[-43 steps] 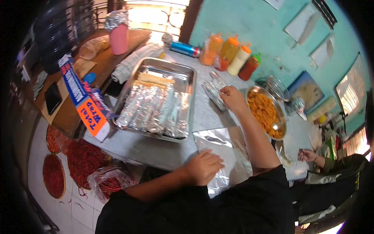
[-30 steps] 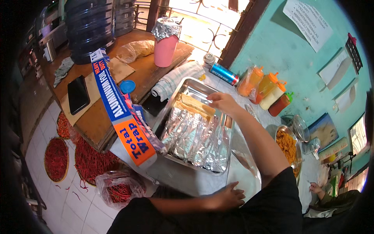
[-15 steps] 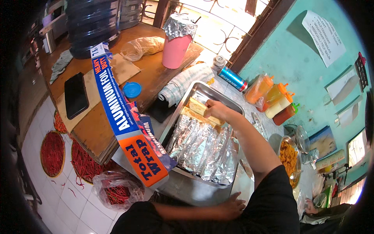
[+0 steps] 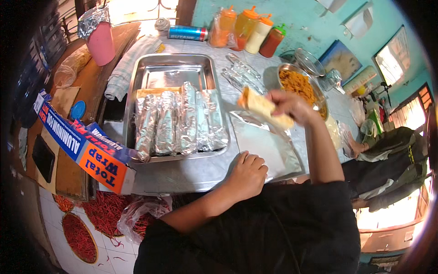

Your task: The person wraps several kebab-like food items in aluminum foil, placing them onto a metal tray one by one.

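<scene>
A rolled flatbread wrap, pale with orange filling at one end, is gripped in my right hand. It is held tilted over a flat foil sheet on the table. At that sheet's left edge rests my left hand, its fingers loosely bent and no object seen in them. Left of it, a steel tray holds several foil-wrapped rolls side by side. An unwrapped roll partly shows behind them.
More foil pieces lie behind the sheet, beside a steel bowl of orange-brown filling. Sauce bottles and a blue gas canister line the wall. A foil box stands left. Another person is at right.
My right hand has lifted the wrap out of the tray and brought it right, over the foil sheet. The view has turned right; my left hand now shows more fully.
</scene>
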A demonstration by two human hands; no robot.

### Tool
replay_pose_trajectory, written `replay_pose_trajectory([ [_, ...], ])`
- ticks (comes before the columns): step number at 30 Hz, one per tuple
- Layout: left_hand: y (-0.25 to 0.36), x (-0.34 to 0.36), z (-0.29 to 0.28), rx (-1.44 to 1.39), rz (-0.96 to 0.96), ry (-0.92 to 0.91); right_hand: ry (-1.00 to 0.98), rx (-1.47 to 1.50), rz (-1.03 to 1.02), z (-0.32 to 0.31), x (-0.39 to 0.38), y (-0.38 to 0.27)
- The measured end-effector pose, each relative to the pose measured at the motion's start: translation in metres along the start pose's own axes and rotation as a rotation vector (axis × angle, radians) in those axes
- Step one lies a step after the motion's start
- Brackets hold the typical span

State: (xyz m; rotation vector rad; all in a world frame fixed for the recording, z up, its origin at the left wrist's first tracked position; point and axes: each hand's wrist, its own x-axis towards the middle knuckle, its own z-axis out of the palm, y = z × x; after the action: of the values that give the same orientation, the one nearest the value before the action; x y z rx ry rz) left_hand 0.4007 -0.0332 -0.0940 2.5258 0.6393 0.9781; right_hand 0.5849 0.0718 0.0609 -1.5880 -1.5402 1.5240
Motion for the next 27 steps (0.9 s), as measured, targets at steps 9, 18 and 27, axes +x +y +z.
replay_pose_trajectory([
  [9,0.054,-0.024,0.008,0.061,0.258,-0.220,0.016,0.016,0.010,0.015,-0.063,0.132],
  [18,0.041,-0.022,0.016,0.113,0.143,0.022,0.164,-0.534,-0.302,0.013,-0.092,0.150],
  [27,0.040,-0.012,0.023,0.203,0.153,0.020,0.262,-0.612,-0.327,0.004,-0.081,0.171],
])
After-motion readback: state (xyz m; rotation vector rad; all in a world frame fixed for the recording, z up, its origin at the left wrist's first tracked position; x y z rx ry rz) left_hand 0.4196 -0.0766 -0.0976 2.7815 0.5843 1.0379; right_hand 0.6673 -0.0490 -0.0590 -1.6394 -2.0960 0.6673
